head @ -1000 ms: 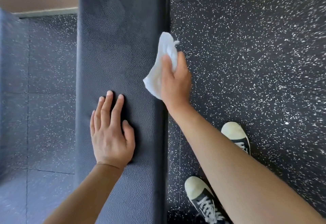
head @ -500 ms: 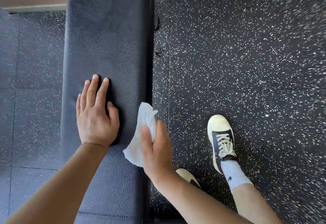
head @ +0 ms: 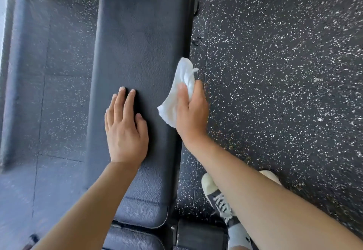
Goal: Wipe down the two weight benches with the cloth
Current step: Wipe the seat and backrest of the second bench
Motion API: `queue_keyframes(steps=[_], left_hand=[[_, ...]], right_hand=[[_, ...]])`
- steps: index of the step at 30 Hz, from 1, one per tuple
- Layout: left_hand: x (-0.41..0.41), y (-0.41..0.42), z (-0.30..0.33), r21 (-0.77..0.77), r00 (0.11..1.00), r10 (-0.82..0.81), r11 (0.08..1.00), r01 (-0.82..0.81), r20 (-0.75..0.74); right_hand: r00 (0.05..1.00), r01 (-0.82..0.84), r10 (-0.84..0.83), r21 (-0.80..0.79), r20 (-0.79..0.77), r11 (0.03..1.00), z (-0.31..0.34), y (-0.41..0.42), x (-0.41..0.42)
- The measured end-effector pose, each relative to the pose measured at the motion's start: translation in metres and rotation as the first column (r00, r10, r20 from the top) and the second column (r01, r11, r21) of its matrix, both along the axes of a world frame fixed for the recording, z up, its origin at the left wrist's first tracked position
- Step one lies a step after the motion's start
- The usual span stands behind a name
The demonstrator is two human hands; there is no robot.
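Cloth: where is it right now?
Head view: the white cloth is in the right hand, against the right side edge of the bench pad, just right of the left hand resting flat on the pad.

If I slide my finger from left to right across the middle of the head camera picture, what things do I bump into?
Speckled floor → left hand lying flat on the bench pad → white cloth at the pad's right edge → right hand holding the cloth → more speckled floor.
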State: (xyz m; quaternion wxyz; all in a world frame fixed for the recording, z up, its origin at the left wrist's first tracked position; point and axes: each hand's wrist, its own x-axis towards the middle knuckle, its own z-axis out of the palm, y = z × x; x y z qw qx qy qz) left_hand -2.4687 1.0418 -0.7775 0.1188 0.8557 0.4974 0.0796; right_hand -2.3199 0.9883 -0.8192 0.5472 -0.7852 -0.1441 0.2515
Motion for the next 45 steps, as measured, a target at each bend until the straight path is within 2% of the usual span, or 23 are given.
queue_keyframes(steps=[4,7,10,13,15,18,21,25,30,33,36,39,42,45], left_hand=[[-0.063,-0.07,0.001,-0.008,0.998,0.04,0.999,-0.041,-0.054],[-0.069,-0.077,-0.007,0.052,0.995,0.092,0.995,-0.09,-0.04],[-0.066,-0.076,-0.01,0.064,0.994,0.1,0.993,-0.097,-0.037],[-0.068,-0.079,-0.011,0.076,0.995,0.095,0.993,-0.092,-0.03],[-0.068,-0.078,-0.011,0.087,0.995,0.093,0.992,-0.09,-0.026],[-0.068,-0.078,-0.012,0.105,0.996,0.082,0.991,-0.079,-0.02],[-0.068,-0.079,-0.011,0.109,0.995,0.09,0.99,-0.086,-0.033],[-0.066,-0.08,-0.008,0.104,0.993,0.11,0.989,-0.104,-0.047],[-0.062,-0.08,-0.006,0.099,0.989,0.125,0.988,-0.118,-0.072],[-0.063,-0.08,-0.006,0.112,0.991,0.117,0.988,-0.108,-0.072],[-0.065,-0.079,-0.009,0.119,0.992,0.113,0.987,-0.106,-0.062],[-0.065,-0.079,-0.01,0.122,0.992,0.112,0.987,-0.105,-0.054],[-0.066,-0.08,-0.01,0.128,0.994,0.101,0.987,-0.095,-0.043],[-0.067,-0.079,-0.01,0.13,0.994,0.105,0.987,-0.099,-0.039]], right_hand=[[0.996,-0.013,0.011,-0.023,-0.09,1.0,-0.003,-0.063,-0.067],[0.998,-0.067,0.066,-0.035,-0.023,0.997,-0.005,-0.118,-0.115],[0.988,-0.101,0.092,-0.075,-0.123,0.992,-0.004,-0.144,-0.136],[0.977,-0.116,0.104,-0.051,-0.184,0.992,0.003,-0.134,-0.123],[0.982,-0.066,0.066,0.009,-0.178,0.998,0.008,-0.108,-0.101],[0.994,0.055,-0.056,-0.008,-0.089,0.998,0.01,-0.048,-0.054],[0.997,0.073,-0.072,-0.017,0.027,0.997,0.012,-0.016,-0.031],[0.986,-0.114,0.113,0.002,0.124,0.993,0.013,-0.068,-0.065],[0.943,-0.328,0.331,-0.12,0.012,0.937,0.014,-0.172,-0.147],[0.924,-0.381,0.38,-0.136,-0.034,0.915,0.01,-0.186,-0.158],[0.955,-0.292,0.287,-0.064,-0.076,0.954,0.012,-0.158,-0.132],[0.984,-0.076,0.073,-0.012,-0.16,0.997,0.009,-0.096,-0.088],[0.961,0.108,-0.108,-0.013,-0.253,0.994,0.004,-0.044,-0.051],[0.973,0.075,-0.076,-0.014,-0.219,0.997,0.003,-0.052,-0.058]])
